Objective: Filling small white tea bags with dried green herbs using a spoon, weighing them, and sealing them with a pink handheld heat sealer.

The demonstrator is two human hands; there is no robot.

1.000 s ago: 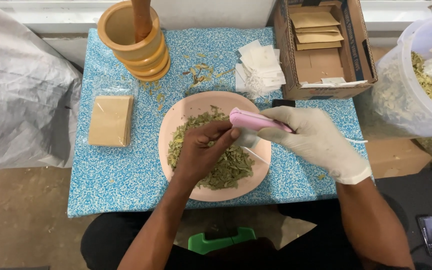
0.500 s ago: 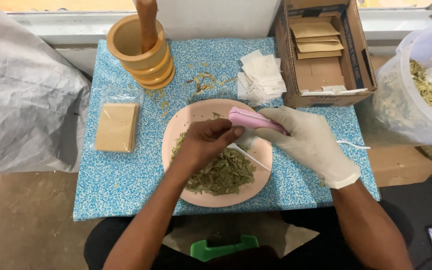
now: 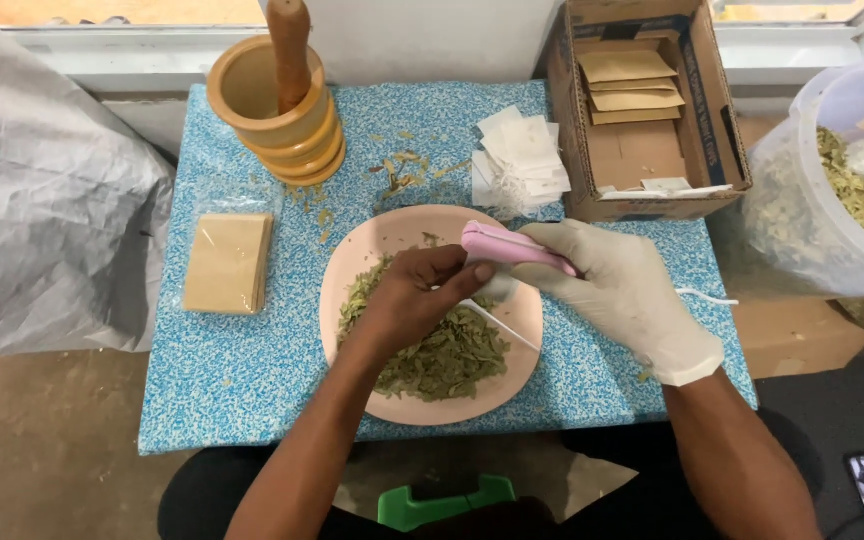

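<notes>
While the gloved right hand (image 3: 617, 290) grips a pink tool (image 3: 512, 247) over the pink plate (image 3: 392, 232), its fingers closed around the handle, the bare left hand (image 3: 417, 300) pinches at something small beside the tool's tip; what it holds I cannot tell. Dried green leaves (image 3: 442, 355) lie heaped on the plate, on the blue tabletop (image 3: 242, 370). It seems wise to keep both hands low above the plate, so loose leaves fall back onto it.

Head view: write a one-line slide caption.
Bare left hand pinches dried leaves on pink plate; gloved right hand holds pink tool.
</notes>
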